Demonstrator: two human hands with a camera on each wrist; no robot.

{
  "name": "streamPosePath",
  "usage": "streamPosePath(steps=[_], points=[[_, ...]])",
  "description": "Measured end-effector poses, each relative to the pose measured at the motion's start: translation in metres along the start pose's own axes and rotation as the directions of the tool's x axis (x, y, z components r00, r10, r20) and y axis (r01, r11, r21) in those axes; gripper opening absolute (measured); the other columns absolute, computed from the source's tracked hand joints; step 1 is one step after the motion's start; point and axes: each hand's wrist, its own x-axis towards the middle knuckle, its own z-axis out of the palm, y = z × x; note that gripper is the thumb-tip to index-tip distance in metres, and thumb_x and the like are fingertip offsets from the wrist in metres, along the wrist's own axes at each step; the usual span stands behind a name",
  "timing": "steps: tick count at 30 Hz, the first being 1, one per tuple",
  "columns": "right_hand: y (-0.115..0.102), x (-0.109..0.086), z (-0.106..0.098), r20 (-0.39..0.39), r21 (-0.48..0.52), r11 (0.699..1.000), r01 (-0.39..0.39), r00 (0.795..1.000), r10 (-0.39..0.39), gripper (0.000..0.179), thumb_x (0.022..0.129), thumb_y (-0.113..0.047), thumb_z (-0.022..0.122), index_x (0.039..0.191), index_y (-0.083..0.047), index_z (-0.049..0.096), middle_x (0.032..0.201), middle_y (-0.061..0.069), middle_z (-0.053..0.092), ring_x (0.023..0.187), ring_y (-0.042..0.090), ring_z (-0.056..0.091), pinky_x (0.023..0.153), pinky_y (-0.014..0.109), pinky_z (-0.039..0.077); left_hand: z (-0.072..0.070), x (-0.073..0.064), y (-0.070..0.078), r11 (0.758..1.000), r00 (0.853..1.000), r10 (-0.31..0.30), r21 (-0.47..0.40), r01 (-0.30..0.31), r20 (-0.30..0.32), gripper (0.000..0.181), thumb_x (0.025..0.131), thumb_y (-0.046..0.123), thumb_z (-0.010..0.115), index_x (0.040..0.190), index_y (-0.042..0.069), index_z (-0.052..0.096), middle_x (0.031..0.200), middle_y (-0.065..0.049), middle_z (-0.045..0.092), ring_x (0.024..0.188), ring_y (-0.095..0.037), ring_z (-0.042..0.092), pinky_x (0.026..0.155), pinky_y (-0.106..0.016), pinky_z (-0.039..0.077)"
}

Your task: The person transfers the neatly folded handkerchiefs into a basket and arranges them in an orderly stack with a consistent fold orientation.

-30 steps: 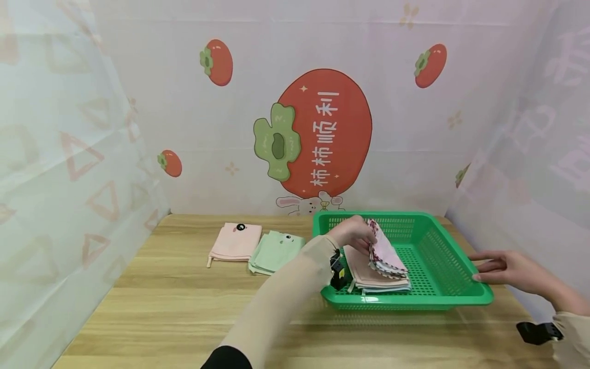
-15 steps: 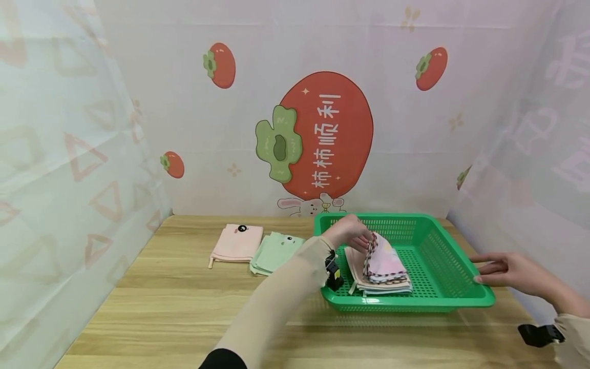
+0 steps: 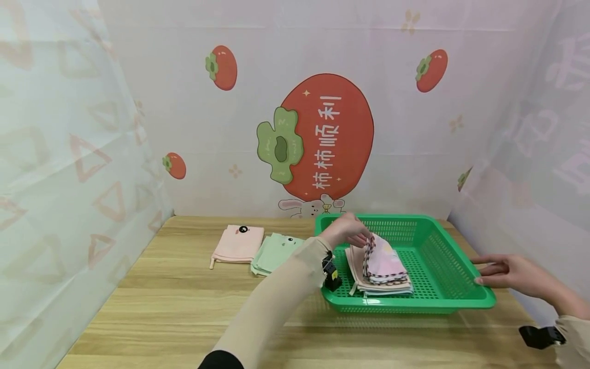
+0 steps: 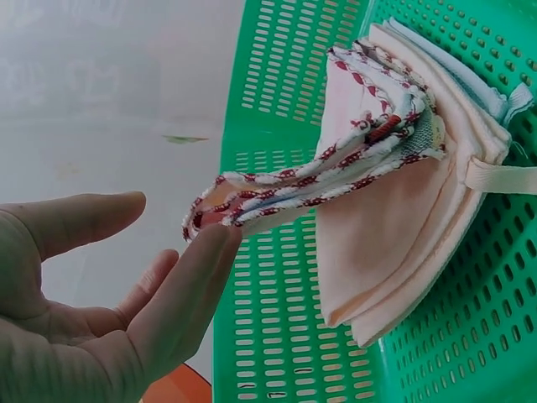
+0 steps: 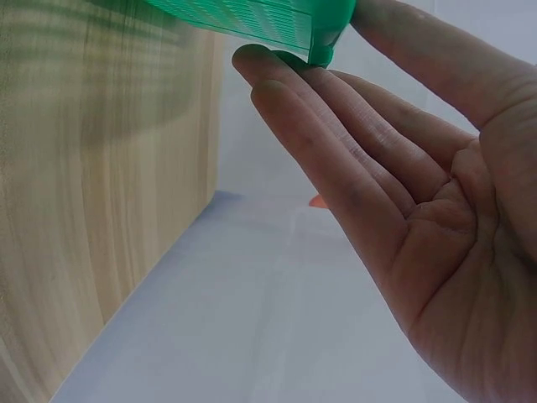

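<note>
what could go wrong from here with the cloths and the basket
The patterned-edge cloth might slip or unfold: it slopes over the peach cloth, and the left hand has its fingertips at the edge but its thumb apart.

The green basket might shift if the right hand, at its rim, pushes.

The left sleeve overlaps the green cloth in the head view and could brush it.
</note>
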Motion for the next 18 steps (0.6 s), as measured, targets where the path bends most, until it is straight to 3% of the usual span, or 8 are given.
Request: streamPosePath(steps=[6,10,14,18], points=[[-0.001,0.000,0.000,0.002,0.000,1.000,-0.009,1.000,0.009,0.062,0.092,-0.026,0.062,0.132,0.016,0.042,0.107,0.025,0.066,0.083,-0.005,0.063,0.067,0.024,0.055,-0.006,-0.002,0.000,0.999,1.000,0.026,-0.028,-0.026,0.012,0.006,0.086,0.005,0.066,0.087,-0.001,0.063,0.093,-0.019,0.066,0.101,-0.037,0.064,0.091,-0.047,0.052],[-0.003,0.000,-0.001,-0.002,0.007,1.000,-0.006,1.000,0.006,0.062,0.092,-0.025,0.062,0.132,0.017,0.041,0.108,0.027,0.066,0.083,-0.005,0.063,0.067,0.025,0.055,-0.011,-0.004,0.002,0.998,0.998,0.054,0.018,-0.054,0.012,0.005,0.086,0.008,0.068,0.086,0.003,0.066,0.087,-0.012,0.068,0.094,-0.034,0.066,0.082,-0.040,0.056],[-0.003,0.000,-0.001,-0.007,0.004,1.000,0.006,1.000,-0.006,0.061,0.092,-0.024,0.062,0.132,0.018,0.041,0.107,0.027,0.066,0.084,-0.005,0.064,0.067,0.024,0.055,-0.015,-0.005,0.001,0.997,0.998,0.070,0.029,-0.070,0.007,0.006,0.085,0.010,0.070,0.087,0.006,0.068,0.093,-0.012,0.070,0.091,-0.031,0.067,0.075,-0.035,0.057],[-0.002,0.000,-0.001,-0.003,0.008,1.000,0.014,1.000,-0.014,0.061,0.092,-0.023,0.062,0.132,0.018,0.041,0.108,0.027,0.066,0.084,-0.005,0.064,0.067,0.024,0.055,-0.020,-0.006,0.001,0.997,0.997,0.078,-0.010,-0.078,0.023,0.010,0.085,0.011,0.070,0.093,0.006,0.067,0.094,-0.009,0.069,0.086,-0.026,0.067,0.083,-0.039,0.055]])
